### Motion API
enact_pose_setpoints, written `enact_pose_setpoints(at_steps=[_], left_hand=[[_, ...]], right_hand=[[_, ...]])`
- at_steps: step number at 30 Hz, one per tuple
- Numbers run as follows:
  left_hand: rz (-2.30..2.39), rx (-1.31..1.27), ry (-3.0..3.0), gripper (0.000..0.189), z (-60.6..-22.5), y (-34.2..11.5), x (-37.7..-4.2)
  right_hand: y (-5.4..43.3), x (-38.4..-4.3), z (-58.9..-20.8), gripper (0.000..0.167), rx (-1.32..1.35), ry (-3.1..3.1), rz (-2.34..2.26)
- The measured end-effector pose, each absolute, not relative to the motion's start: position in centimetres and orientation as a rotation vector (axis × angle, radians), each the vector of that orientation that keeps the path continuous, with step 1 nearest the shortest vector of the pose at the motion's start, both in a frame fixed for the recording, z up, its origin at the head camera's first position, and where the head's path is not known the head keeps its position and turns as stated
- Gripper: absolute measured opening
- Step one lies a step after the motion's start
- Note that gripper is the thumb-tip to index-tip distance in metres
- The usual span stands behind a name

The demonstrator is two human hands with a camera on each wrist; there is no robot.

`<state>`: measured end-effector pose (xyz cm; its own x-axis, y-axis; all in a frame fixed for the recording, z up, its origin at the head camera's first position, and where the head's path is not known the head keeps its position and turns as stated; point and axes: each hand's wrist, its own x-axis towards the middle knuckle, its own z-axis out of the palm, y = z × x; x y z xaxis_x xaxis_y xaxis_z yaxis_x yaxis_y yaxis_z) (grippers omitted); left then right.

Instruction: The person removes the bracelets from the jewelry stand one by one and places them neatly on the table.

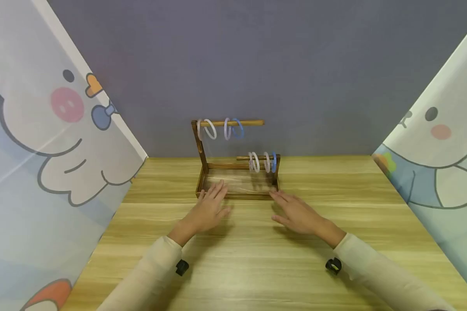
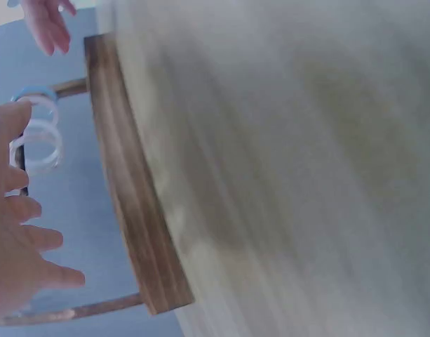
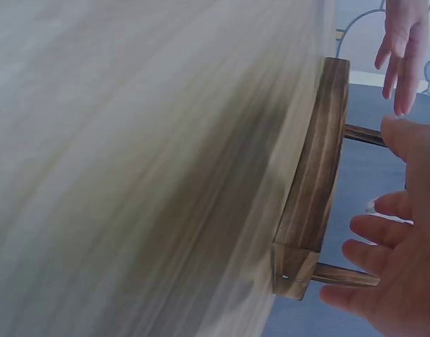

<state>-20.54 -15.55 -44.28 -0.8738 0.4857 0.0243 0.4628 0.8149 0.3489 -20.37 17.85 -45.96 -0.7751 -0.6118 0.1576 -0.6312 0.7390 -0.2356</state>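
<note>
A dark wooden bracelet stand [image 1: 239, 196] sits toward the back of the table, a tray base with two posts and two horizontal bars. White, lilac and blue ring bracelets [image 1: 210, 129] hang on the upper bar [image 1: 254, 123]; more bracelets [image 1: 256, 162] hang on the lower bar at the right. My left hand [image 1: 207, 211] is spread with its fingertips over the tray's front left edge. At the front right corner, my right hand [image 1: 297, 212] reaches out with straight fingers. Neither hand grips anything. Both wrist views show the tray's front board [image 2: 134, 182] beside the fingers.
The wood-grain table [image 1: 241, 268] spreads out in front of the stand. Behind it rises a grey wall [image 1: 295, 77]. Cartoon-printed panels [image 1: 31, 142] flank the table on the left and right. A small black device [image 1: 333, 265] is on each wrist.
</note>
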Motion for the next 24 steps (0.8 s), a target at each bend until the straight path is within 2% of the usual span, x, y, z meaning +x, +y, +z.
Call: enact_pose_setpoints(at_steps=[6,11,24], left_hand=[[0.982,0.674,2.993,0.061,-42.1,-16.7,-22.7],[1.427,0.496,2.957,0.053,-40.2,-18.0,-24.8],[2.044,-0.058,2.756,0.047,-38.4,-20.5,-29.7]], right_hand=[[17.1,-21.0,-45.0,0.067,0.930,-2.829,0.636],[16.2,-21.6,-44.5,0.056,0.833,-2.756,0.841],[12.2,-24.0,-43.2,0.034,0.548,-2.530,1.172]])
